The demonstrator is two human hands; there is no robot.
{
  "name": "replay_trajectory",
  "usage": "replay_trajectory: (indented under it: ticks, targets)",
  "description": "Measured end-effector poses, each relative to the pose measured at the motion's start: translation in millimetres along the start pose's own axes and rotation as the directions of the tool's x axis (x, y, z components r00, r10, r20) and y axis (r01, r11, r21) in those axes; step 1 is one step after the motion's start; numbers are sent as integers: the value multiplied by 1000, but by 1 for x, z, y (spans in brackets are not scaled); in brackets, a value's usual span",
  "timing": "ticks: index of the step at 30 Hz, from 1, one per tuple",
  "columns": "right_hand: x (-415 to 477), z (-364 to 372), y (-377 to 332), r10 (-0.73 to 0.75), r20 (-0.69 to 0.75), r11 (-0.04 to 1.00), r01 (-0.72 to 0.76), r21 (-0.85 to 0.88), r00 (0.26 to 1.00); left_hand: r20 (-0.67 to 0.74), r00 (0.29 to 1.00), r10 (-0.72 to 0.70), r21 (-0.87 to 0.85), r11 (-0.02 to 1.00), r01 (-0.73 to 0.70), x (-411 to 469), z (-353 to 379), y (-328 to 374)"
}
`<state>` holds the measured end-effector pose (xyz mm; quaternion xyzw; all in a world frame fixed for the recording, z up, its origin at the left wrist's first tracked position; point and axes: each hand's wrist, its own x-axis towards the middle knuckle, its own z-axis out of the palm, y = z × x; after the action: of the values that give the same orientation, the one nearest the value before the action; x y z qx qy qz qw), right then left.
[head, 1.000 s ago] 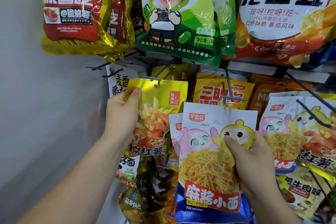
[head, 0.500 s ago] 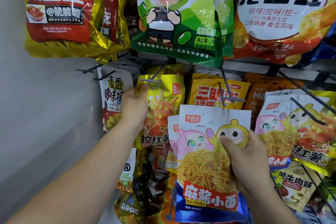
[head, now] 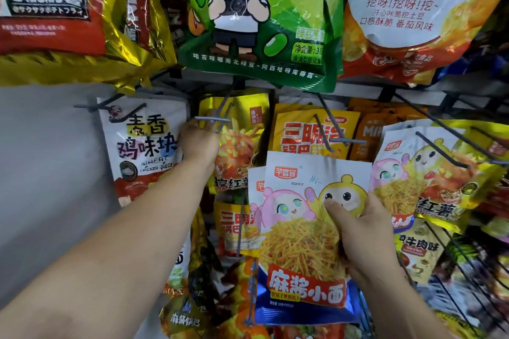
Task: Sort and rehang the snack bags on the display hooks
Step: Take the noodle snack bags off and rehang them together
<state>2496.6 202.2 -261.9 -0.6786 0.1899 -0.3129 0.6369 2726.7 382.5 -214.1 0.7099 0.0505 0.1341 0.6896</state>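
Crowded display hooks fill the wall as the left hand (head: 199, 143) clasps the yellow sweet-potato bag (head: 237, 146) far back on its hook (head: 213, 119), while the right hand (head: 360, 228), grip closed, keeps the noodle bags (head: 303, 228) near, seemingly next.

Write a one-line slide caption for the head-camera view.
Left hand pushes a yellow snack bag along its hook; right hand holds white noodle-snack bags.

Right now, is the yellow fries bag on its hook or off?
On. The yellow fries bag hangs with the hook through its top; left hand holds it.
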Motion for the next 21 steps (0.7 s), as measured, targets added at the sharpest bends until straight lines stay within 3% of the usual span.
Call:
replay_trajectory:
  ticks: [3, 6, 10, 13, 15, 18, 21]
  targets:
    - [-2, 1, 1, 16, 2, 1000, -16, 5, 1000, 7, 998, 66, 121, 990, -66, -10, -7, -6]
    - [-3, 3, 3, 32, 26, 999, -33, 42, 999, 16, 997, 78, 132, 988, -79, -26, -16, -20]
    - [-1, 4, 7, 64, 63, 994, -69, 80, 996, 93, 996, 3, 105, 994, -13, -65, -33, -42]
    - [0, 5, 8, 58, 82, 994, -65, 86, 995, 89, 989, -122, 10, 993, 122, -110, -47, -44]
    - [0, 6, 8, 59, 108, 993, -70, 100, 992, 208, 967, -150, -43, 986, 163, -135, -55, -41]
    - [-2, 8, 6, 64, 132, 990, -80, 120, 989, 483, 867, -120, -28, 988, 152, -160, -61, -33]
    - [-8, 4, 3, 59, 176, 989, -81, 124, 983, 511, 855, -90, -17, 993, 115, -171, -57, -31]
